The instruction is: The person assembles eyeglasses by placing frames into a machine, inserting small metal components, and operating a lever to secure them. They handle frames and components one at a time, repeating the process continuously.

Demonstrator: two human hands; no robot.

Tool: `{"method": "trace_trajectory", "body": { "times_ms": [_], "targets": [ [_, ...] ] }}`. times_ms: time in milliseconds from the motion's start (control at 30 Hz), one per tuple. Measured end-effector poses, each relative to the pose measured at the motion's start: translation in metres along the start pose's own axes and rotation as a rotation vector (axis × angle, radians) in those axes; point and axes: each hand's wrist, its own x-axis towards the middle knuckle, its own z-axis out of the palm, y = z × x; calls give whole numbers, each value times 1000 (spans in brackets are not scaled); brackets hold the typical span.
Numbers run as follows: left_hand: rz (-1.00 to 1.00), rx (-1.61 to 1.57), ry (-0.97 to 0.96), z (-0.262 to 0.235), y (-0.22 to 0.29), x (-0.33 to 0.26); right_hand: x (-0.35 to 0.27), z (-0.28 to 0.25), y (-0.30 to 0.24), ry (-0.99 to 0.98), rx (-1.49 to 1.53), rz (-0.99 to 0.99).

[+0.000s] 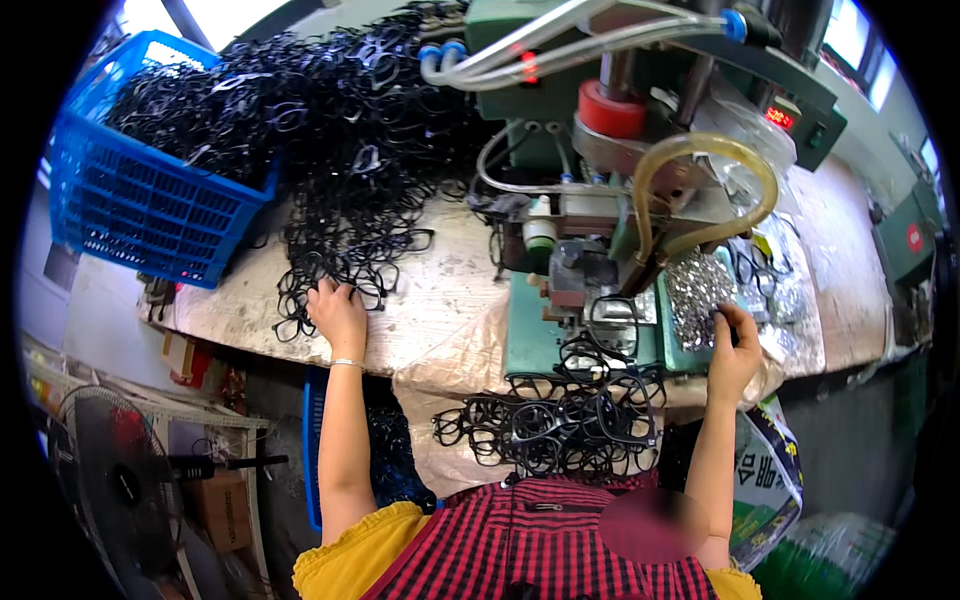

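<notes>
My left hand (338, 314) is at the near edge of a spread of black eyeglass frames (355, 235), its fingers bent down and closed on a frame. My right hand (736, 352) is at the right side of a green tray (690, 362) filled with small shiny metal parts (698, 290). Its thumb and fingertips are pinched together; what they hold is too small to make out. Between my hands stands a green press machine (530, 330), with one black frame (612, 325) at its fixture. More black frames (560, 425) lie in a pile close to my body.
A blue plastic basket (150, 200) heaped with frames tips onto the table's far left. Clear hoses (590, 55) and a yellowish tube (705, 145) loop around the machine. Clear bags (785, 290) lie beyond the tray. A fan (115, 470) stands at lower left.
</notes>
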Motion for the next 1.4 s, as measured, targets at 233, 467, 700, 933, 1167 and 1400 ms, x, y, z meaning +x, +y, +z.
{"method": "trace_trajectory", "body": {
  "times_ms": [233,467,700,933,1167,1400],
  "targets": [
    [213,-504,186,-13,90,33,-2,8,-71,-189,197,104],
    [-562,-1674,-207,-38,154,-1,13,56,-69,-156,384,235],
    [277,-1994,-46,-186,207,6,-9,64,-106,-256,359,5],
    [341,-1789,57,-202,220,21,-21,78,-132,-339,793,201],
    [860,-1431,-74,-202,219,-14,-27,43,-155,-433,339,-53],
    [1106,-1280,3,-182,238,-29,15,5,-21,-136,-720,-265]
  ]
}}
